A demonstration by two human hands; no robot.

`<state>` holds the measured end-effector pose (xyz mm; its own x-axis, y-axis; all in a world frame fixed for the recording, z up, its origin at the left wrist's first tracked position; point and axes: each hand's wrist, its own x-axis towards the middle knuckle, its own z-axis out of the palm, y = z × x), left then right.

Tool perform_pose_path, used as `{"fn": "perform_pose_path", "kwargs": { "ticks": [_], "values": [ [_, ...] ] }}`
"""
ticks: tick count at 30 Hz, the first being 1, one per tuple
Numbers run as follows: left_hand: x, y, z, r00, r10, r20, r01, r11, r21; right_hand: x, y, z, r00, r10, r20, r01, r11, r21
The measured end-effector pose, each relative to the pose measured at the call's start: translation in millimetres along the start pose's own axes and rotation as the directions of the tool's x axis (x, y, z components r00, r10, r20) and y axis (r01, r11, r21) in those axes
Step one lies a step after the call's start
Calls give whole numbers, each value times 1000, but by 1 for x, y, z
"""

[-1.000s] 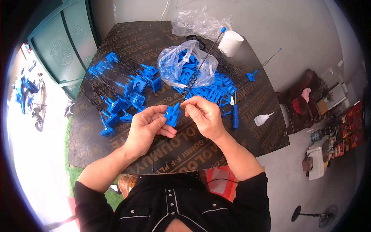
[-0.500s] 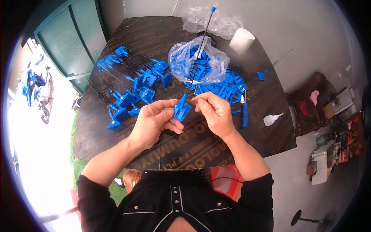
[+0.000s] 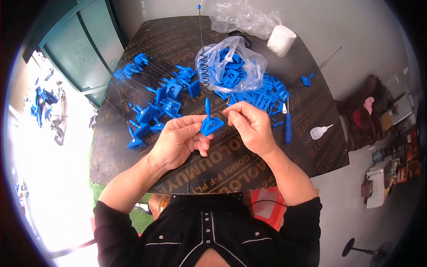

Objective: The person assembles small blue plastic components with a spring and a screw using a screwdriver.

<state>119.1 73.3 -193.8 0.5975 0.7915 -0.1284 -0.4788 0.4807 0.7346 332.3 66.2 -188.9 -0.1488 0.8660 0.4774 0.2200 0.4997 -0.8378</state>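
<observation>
My left hand (image 3: 175, 140) pinches a blue plastic base (image 3: 211, 127) between thumb and fingers. From its pointed socket rises a black spring wire (image 3: 204, 71), nearly upright, with a small blue tip at the top. Just right of the base, my right hand (image 3: 253, 128) has thumb and forefinger pressed together on a small brass-coloured screw (image 3: 228, 100), which stands up from the fingertips. The screw is apart from the base. Behind the hands lies a heap of loose blue plastic parts (image 3: 255, 98).
Several blue bases with spring wires (image 3: 171, 91) lie at the left. A clear plastic bag (image 3: 255, 71) holds more blue parts. To the right are a blue-handled screwdriver (image 3: 288, 127), a white squeeze bottle (image 3: 319, 132) and another sprung piece (image 3: 307, 80); a white cup (image 3: 281, 41) stands at the back.
The spring wire has swung from leaning right to nearly upright, and the base has turned in my left hand. My right hand keeps the screw, slightly farther right in the picture.
</observation>
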Motion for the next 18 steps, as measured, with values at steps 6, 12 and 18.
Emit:
{"fn": "perform_pose_path", "kwargs": {
  "ticks": [6, 12, 18],
  "values": [
    [1, 0, 2, 999, -2, -45, 2, 1000, -6, 1, 0, 0, 1000, -1, 7, 1, 1000, -2],
    [1, -1, 0, 1000, 7, -22, -7, 1000, 2, 0, 2, 1, 1000, -11, 11, 11, 1000, 4],
    [0, -5, 4, 995, 55, -86, -45, 992, 116, 0, -1, 0, 1000, 0, 15, 0, 1000, 1]
  ]
}}
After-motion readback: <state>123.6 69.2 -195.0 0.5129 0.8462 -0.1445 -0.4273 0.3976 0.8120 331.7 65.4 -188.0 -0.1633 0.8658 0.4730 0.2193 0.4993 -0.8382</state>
